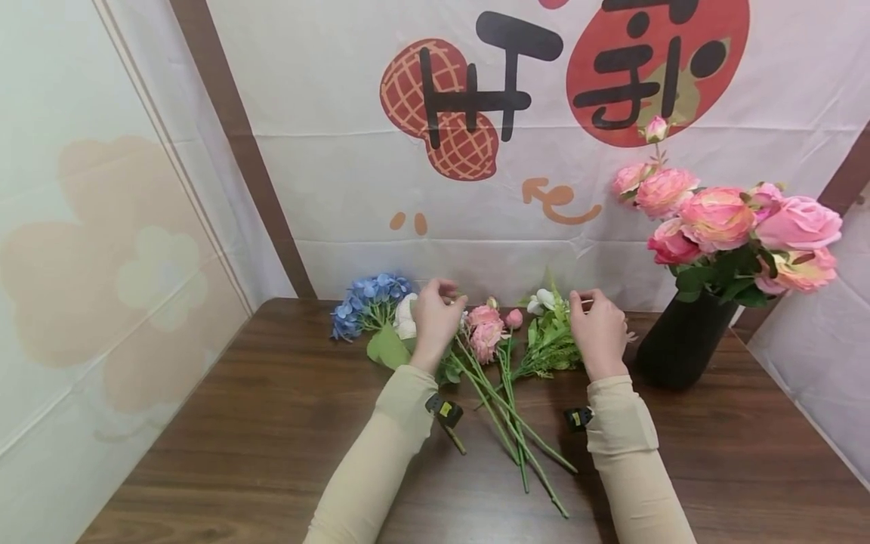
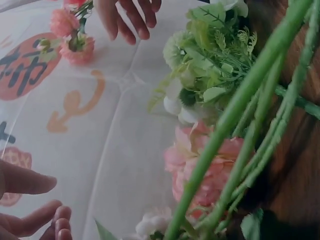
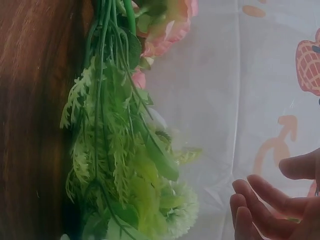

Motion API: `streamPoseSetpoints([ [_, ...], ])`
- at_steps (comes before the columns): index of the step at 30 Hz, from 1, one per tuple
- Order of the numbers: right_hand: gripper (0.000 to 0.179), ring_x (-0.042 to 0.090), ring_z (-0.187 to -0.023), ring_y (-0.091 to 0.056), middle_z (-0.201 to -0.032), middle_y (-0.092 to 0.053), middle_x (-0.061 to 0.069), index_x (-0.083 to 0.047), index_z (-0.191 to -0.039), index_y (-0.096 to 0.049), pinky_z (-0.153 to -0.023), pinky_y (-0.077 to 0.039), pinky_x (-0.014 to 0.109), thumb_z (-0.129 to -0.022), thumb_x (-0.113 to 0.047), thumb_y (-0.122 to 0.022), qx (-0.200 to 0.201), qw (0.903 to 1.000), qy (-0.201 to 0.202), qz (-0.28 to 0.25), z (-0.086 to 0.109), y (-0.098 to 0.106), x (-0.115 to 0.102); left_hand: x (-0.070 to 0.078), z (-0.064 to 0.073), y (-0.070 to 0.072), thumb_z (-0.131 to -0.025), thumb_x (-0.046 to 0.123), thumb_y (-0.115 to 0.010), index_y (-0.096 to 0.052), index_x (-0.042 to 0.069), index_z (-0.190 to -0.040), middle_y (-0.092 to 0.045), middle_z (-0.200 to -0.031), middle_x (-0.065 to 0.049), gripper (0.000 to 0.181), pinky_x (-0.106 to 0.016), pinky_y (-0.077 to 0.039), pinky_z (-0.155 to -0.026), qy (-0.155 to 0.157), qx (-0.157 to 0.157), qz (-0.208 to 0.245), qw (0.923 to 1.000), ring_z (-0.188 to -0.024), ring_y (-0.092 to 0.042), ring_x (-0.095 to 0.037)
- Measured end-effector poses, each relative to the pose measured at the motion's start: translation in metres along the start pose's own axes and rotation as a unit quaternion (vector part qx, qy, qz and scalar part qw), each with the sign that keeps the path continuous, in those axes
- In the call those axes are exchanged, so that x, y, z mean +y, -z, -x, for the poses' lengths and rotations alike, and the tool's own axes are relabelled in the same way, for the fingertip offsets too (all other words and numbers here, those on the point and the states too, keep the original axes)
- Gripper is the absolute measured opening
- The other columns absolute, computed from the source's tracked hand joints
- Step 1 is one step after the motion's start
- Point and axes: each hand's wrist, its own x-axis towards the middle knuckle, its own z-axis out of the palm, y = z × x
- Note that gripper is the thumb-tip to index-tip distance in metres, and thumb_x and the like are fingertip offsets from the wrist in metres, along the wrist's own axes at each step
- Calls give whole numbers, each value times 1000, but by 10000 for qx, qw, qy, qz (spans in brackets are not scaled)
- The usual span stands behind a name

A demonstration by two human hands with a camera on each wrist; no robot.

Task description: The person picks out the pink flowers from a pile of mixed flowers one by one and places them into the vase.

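Observation:
My left hand [image 1: 437, 321] hovers over the flowers at the table's back, between a white flower [image 1: 405, 316] and pink flowers [image 1: 486, 340]. In the left wrist view the thumb and loosely bent fingers [image 2: 30, 185] stand apart with nothing between them. My right hand [image 1: 600, 330] is above the right end of a green leafy spray [image 1: 553, 338] with white blooms [image 1: 541, 301]. Its fingers [image 3: 270, 200] are loosely bent and hold nothing in the right wrist view. Long green stems [image 1: 513, 431] reach from the pink flowers toward the front.
A black vase [image 1: 683, 344] stands right of my right hand, filled with pink roses [image 1: 719, 217]. Blue hydrangea [image 1: 372, 298] and a broad green leaf [image 1: 387, 347] lie at the left. Behind the brown wooden table [image 1: 258, 438] hangs a printed white cloth [image 1: 326, 189].

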Motion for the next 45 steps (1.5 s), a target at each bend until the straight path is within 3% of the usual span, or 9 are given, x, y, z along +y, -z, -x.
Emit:
streamPoseSetpoints([
  [5,45,37,-85,-63,-99,-69,15,-8,-113,-63,-66,-48,48,-98,-44,-41,-191,9997,-95,101,1,-3,0,11,-2,-12,-81,12,-71,-66,3,-104,-70,-98,-11,25,-37,-53,-80,69,-469,-409,9980,-90,-66,-25],
  [10,46,36,-83,-63,-99,-68,17,-7,-113,-63,-64,-48,46,-99,-44,-40,-276,9994,-77,171,1,-5,0,17,-7,-31,-81,12,-71,-68,5,-97,-71,-93,-10,18,-35,-52,-78,-151,-839,-957,9918,-88,-66,-25],
  [17,44,37,-83,-63,-96,-69,15,-7,-111,-64,-64,-48,48,-98,-43,-42,-168,9997,6,186,0,-6,-2,20,-14,-56,-80,21,-69,-72,14,-88,-72,-93,-2,11,-40,-42,-92,-364,-1215,-2433,9616,-97,-61,-28],
  [21,44,37,-84,-63,-96,-70,15,-8,-111,-65,-65,-48,49,-98,-43,-42,-149,9997,17,174,0,-5,-3,20,-17,-68,-81,20,-66,-73,17,-82,-72,-89,0,8,-39,-45,-89,-191,-1396,-2748,9511,-98,-62,-28],
  [24,44,37,-85,-63,-95,-70,15,-7,-111,-65,-66,-48,49,-98,-43,-42,-117,9998,36,161,-1,-5,-3,18,-20,-78,-75,20,-71,-72,18,-71,-71,-85,-1,5,-39,-46,-89,-38,-1485,-2883,9460,-99,-61,-30],
  [28,44,37,-85,-63,-95,-70,15,-7,-110,-65,-68,-48,49,-98,-43,-43,-118,9998,30,143,-1,-5,-3,13,-22,-89,-68,21,-77,-65,16,-62,-69,-88,-4,14,-39,-43,-90,261,-1624,-3078,9371,-100,-56,-31],
  [31,44,37,-85,-63,-95,-69,16,-7,-110,-65,-67,-48,48,-98,-43,-43,-140,9998,-21,130,-1,-4,-3,8,-22,-96,-73,23,-74,-62,15,-68,-67,-95,-6,15,-40,-43,-89,418,-1803,-3366,9233,-103,-54,-29],
  [36,44,36,-85,-63,-96,-69,15,-8,-110,-65,-66,-48,48,-97,-44,-43,-139,9998,-86,140,0,-3,-5,2,-19,-104,-89,30,-56,-63,17,-79,-67,-105,-7,18,-44,-41,-91,385,-2044,-3880,8979,-113,-51,-30],
  [45,45,35,-82,-63,-96,-69,14,-10,-111,-65,-63,-48,46,-98,-45,-41,-160,9997,-144,138,0,0,-6,-7,-14,-114,-97,39,-45,-68,17,-108,-62,-120,-7,34,-45,-42,-86,187,-2001,-4304,8800,-113,-51,-29],
])
